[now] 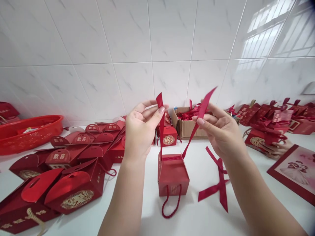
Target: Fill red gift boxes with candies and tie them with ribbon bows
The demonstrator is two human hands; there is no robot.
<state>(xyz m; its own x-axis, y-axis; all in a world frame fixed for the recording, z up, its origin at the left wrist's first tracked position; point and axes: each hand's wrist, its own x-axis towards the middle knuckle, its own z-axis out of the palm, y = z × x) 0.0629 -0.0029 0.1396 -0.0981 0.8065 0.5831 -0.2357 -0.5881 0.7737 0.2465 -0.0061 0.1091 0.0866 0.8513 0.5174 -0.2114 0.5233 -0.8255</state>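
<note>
A small red gift box stands upright on the white table, its dark red cord handle hanging down in front. From its top a dark red ribbon rises in two lengths. My left hand pinches one end between thumb and fingers, with the tip sticking up. My right hand pinches the other end the same way, its tip slanting up to the right. Both hands are above the box, apart from each other. Loose cut ribbons lie crossed on the table beside my right forearm.
Several folded red boxes crowd the left, with a red plastic basket behind. A cardboard carton of ribbons stands at the back. On the right, another person's hand touches a red box; a printed red bag lies nearer.
</note>
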